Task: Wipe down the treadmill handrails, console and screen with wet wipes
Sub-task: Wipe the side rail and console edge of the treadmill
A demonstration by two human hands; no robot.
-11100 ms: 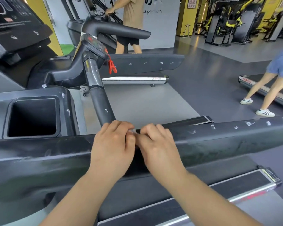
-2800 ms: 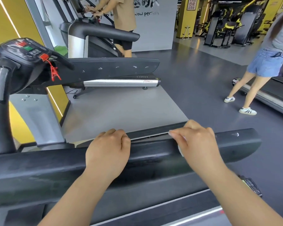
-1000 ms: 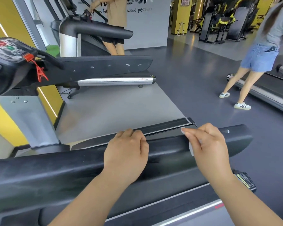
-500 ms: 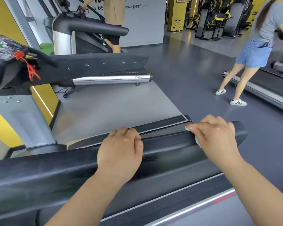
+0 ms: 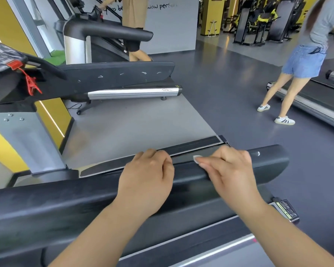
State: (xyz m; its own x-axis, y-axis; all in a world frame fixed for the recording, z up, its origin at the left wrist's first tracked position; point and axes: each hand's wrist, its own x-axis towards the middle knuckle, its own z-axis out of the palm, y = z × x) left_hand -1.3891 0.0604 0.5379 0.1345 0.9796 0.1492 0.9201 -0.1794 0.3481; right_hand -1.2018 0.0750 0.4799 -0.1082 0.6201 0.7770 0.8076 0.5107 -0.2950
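Right-hand fingers (image 5: 210, 163) lie close together, lightly bent, clamped on the wet wipe (image 5: 197, 158). Only a white corner of it shows at the fingertips, pressed to the top of the black handrail (image 5: 85, 191). The right hand (image 5: 231, 170) is slightly blurred. Half a second ago it sat almost at the rail's rounded right end; it has now come back left, nearer the left hand (image 5: 148, 176). The left hand has hardly shifted, its fingers (image 5: 154, 155) curled over the rail's far edge in a steadying grip. Assessment: the outward stroke reached the end and a return pass is under way, so this stretch of rail is largely covered, while console and screen appear outstanding. The rail surface is matt and scuffed, with a small pale mark (image 5: 258, 153) near its right end. Beyond it lie the treadmill's side strip (image 5: 191, 146) and a grey floor mat (image 5: 133, 124). At far left stands a neighbouring treadmill (image 5: 114, 76) with a red safety clip (image 5: 30, 83) against a yellow wall (image 5: 6, 20). One person in denim shorts (image 5: 303, 62) stands right; another in a tan top (image 5: 133, 14) stands far.
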